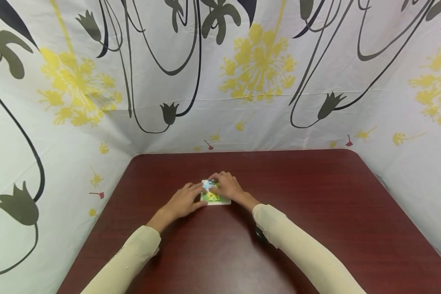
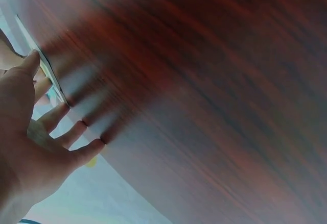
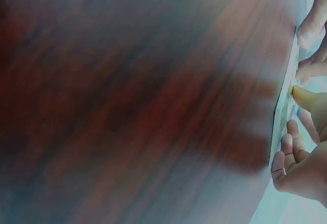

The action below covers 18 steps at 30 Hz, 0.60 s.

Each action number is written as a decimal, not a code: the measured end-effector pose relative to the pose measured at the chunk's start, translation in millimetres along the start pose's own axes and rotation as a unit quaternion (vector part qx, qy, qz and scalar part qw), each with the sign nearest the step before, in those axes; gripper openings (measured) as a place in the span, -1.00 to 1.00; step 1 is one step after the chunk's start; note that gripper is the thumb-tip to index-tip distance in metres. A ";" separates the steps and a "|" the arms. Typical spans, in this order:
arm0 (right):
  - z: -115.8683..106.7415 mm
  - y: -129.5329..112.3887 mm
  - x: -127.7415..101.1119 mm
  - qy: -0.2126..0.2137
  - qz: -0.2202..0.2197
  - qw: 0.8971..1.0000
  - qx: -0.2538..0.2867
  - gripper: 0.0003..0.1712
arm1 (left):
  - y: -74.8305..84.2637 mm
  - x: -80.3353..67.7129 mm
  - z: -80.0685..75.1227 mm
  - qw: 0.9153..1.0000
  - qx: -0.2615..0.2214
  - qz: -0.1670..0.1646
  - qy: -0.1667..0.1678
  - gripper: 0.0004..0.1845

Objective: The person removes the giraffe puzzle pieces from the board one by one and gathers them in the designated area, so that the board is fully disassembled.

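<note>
- Small flat card w/ green, yellow & blue print, white-edged (image 1: 214, 197), lies flat on the dark red-brown wood-grain counter (image 1: 316, 212), roughly mid-width, nearer the far edge than the near one.
- Left hand (image 1: 183, 201) sits on the card's left side, fingers (image 2: 76, 132) fairly straight & a bit spread, tips on the counter at the card's left edge – likely bracing it so it doesn't slide.
- Right hand (image 1: 228, 186) covers the card's right & far part, fingers (image 3: 306, 71) bent down onto its surface, pressing; can't tell if they pinch a piece or just push.
- Right wrist view: card seen edge-on (image 3: 284, 106), thin, flat against the counter, fingertips along it.
- Both forearms in cream long sleeves (image 1: 305, 249), angled in toward the card.
- Behind & to both sides of the card: white cloth w/ yellow flower & dark stem print (image 1: 257, 69), hung like walls round the counter.
</note>
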State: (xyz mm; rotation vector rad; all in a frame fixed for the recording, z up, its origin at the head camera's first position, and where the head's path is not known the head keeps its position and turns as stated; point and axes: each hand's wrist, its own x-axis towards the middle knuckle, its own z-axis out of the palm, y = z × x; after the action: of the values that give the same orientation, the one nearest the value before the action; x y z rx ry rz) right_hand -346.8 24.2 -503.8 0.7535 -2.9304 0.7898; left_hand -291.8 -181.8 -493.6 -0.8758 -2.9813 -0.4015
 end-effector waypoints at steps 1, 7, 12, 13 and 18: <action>-0.2 -0.2 -0.4 0.002 0.000 1.000 0.005 -0.56 | -0.1 -0.1 -0.1 1.000 0.000 0.001 0.000 -0.52; 0.8 -0.3 -2.2 0.034 -0.016 0.997 0.061 -0.67 | 0.2 -0.4 -1.0 1.000 0.005 0.003 -0.005 -0.52; 1.2 -1.8 -2.2 0.050 -0.022 0.992 0.117 -0.79 | 0.6 0.6 -2.2 1.000 0.005 -0.003 -0.009 -0.52; 1.3 -2.2 -2.1 0.050 -0.022 0.991 0.126 -0.80 | 0.5 0.7 -2.4 1.000 0.006 -0.004 -0.010 -0.51; 1.8 -1.1 -0.6 0.060 -0.010 0.987 0.146 -0.83 | 0.7 0.1 -2.4 1.000 0.006 -0.002 -0.008 -0.51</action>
State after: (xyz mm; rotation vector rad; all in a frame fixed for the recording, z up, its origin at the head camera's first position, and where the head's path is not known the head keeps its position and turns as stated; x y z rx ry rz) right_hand -345.6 22.7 -505.0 0.7192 -2.7290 1.2356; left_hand -291.7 -181.8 -491.1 -0.8771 -2.9969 -0.3769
